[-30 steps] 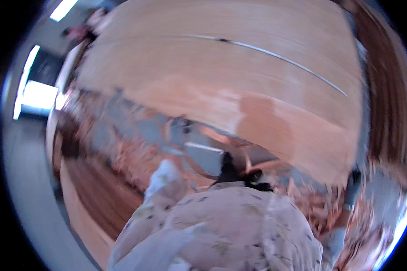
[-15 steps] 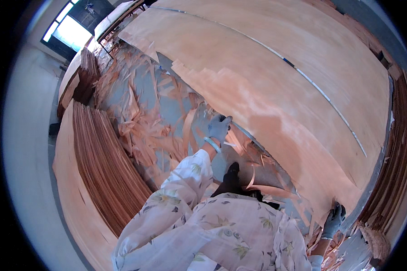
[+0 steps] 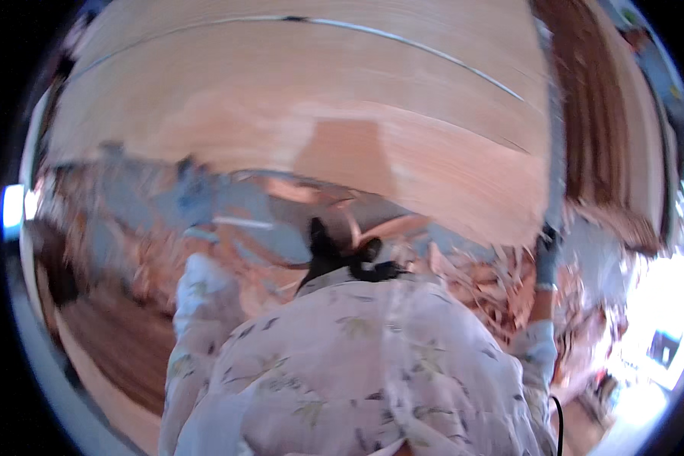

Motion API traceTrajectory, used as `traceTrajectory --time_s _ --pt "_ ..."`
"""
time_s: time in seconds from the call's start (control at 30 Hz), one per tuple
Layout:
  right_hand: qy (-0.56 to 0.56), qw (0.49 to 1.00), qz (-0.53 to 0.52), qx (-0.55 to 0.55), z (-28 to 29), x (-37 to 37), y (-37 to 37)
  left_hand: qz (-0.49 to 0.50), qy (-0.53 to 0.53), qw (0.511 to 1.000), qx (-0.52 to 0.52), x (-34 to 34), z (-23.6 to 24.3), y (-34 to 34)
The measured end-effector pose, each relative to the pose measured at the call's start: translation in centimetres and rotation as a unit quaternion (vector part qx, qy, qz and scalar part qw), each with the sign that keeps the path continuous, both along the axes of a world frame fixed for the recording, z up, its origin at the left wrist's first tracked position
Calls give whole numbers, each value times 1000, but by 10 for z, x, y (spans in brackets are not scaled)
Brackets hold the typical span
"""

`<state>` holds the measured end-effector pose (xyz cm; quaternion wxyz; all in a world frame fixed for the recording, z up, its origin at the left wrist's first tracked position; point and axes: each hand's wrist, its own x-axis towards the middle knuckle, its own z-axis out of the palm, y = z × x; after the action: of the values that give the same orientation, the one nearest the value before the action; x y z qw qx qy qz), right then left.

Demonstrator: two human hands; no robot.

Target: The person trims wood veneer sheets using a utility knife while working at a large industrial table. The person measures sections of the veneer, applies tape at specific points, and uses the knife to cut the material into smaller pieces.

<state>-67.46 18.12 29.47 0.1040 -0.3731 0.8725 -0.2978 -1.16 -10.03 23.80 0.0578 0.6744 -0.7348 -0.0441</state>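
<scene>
A broad, pale orange-brown wood veneer sheet [image 3: 243, 99] spreads out in front of me, its ragged near edge facing my body. My left hand [image 3: 196, 199], in a grey glove, reaches to that edge on the left; motion blur smears its fingers, so its grip is unclear. At the near right corner of the sheet, my right hand [image 3: 549, 254], gloved in grey with dark fingertips, has its fingers closed on the veneer. A long, thin white rod [image 3: 410, 42] with a dark band lies across the sheet beyond both hands.
Torn veneer strips [image 3: 486, 292] litter the grey floor around my feet. A tall stack of veneer sheets [image 3: 596, 114] stands along the right side, and another veneer stack [image 3: 121, 342] is at lower left. Bright light comes in at the lower right.
My view has swung to the right, so the sheet and stacks sit differently. My hands are farther apart in the picture, the left near the sheet's left edge. The right stays at the corner.
</scene>
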Motion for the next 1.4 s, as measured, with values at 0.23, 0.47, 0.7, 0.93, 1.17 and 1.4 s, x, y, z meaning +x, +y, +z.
traceTrajectory --time_s 0.23,0.47,0.7,0.93,1.17,1.4 --pt "-133 987 -88 19 8 22 -32 0 4 999 39 38 -13 -6" --pt "-281 953 114 24 61 99 -124 -32 14 998 -58 76 12 -35" --pt "-177 869 402 228 102 274 -261 64 224 961 -149 142 59 -39" --pt "-128 775 594 175 91 446 -404 144 172 958 -177 208 61 -108" --pt "-87 712 647 257 74 669 -499 191 157 969 -33 230 47 -148" --pt "132 674 708 162 26 810 -560 206 123 970 -50 229 48 -150"
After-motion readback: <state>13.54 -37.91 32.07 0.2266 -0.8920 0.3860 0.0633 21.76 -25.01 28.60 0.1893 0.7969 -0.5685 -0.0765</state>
